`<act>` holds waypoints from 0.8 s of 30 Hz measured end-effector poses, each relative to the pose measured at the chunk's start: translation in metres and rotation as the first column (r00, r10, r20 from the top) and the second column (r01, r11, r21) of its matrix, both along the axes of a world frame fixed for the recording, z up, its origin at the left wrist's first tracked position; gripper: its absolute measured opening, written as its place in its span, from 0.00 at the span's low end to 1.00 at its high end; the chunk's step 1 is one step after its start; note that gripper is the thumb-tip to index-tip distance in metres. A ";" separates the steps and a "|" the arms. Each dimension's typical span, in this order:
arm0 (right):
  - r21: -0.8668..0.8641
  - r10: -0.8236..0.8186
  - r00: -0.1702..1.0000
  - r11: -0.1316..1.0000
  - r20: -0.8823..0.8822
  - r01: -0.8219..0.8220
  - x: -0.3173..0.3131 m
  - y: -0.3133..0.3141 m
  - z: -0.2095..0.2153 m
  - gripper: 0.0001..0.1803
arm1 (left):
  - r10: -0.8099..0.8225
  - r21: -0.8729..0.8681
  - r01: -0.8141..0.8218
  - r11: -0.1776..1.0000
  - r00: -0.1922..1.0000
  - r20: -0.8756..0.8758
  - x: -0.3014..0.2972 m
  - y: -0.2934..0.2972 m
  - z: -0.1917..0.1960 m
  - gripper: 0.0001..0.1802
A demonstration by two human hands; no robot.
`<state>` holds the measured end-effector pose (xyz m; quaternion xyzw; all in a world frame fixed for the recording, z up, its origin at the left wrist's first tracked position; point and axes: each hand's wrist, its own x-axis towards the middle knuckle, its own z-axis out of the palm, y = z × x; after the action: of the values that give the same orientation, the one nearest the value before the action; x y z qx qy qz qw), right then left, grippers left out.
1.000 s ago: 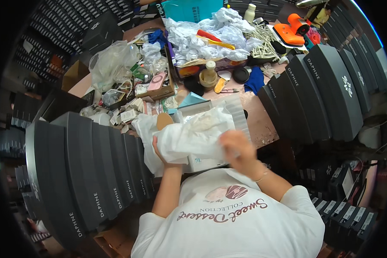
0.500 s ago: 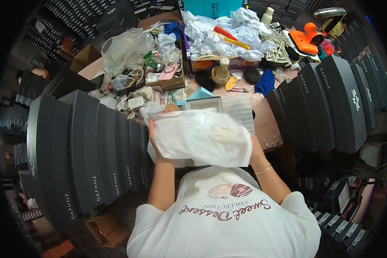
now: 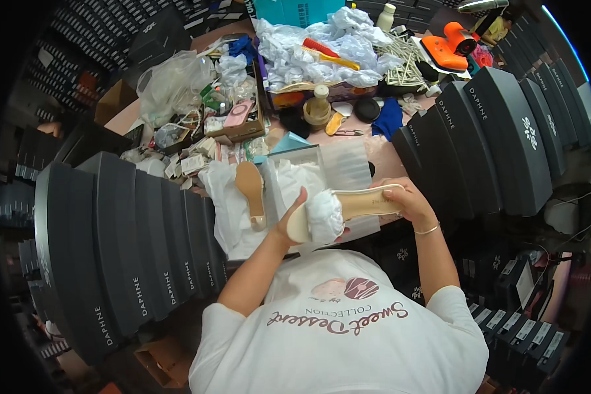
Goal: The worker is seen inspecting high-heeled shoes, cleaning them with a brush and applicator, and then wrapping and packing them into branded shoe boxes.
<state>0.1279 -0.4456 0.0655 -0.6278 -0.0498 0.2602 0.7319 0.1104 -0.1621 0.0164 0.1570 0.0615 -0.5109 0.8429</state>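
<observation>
Between my two hands is a cream sandal (image 3: 368,203) with white tissue stuffed under its strap. My left hand (image 3: 291,222) grips its toe end, the thumb on top. My right hand (image 3: 412,200) is closed around the heel end, its thumb on the insole. The matching sandal (image 3: 250,190) lies sole up to the left, tan-soled, on white wrapping paper (image 3: 218,190). Behind the held sandal an open shoebox (image 3: 295,157) contains crumpled white tissue. The held sandal covers part of the box and paper.
Dark shoebox stacks rise at left (image 3: 121,243) and right (image 3: 482,141). Behind the work spot stand a carton of crumpled tissue (image 3: 302,65) with brushes on it, a glue bottle (image 3: 318,108), snips (image 3: 349,132) and an orange handheld device (image 3: 448,49). Clutter fills the back left.
The white sheet I held has left my hands. The held sandal now shows uncovered, and the other sandal lies visible on the paper. My hands have moved slightly right, and the view has shifted.
</observation>
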 end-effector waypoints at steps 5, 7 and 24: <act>-0.424 0.004 0.757 0.831 0.653 0.362 0.012 0.083 0.010 0.22 | 0.247 -0.275 -0.264 0.924 0.964 -0.095 -0.010 0.009 -0.016 0.43; -0.429 0.097 0.853 0.890 0.512 0.156 -0.013 0.105 0.024 0.26 | 0.479 0.151 -0.464 0.873 0.875 -0.076 -0.017 0.006 0.015 0.41; 0.722 0.198 0.805 0.593 -0.560 0.356 -0.020 0.138 -0.041 0.28 | 0.661 0.169 -0.644 0.746 0.746 -0.074 -0.021 0.005 0.011 0.22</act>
<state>0.1080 -0.3080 0.0242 -0.1193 0.0973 0.3548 0.9222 0.0897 -0.1576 0.0270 0.1476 0.2007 -0.1872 0.9502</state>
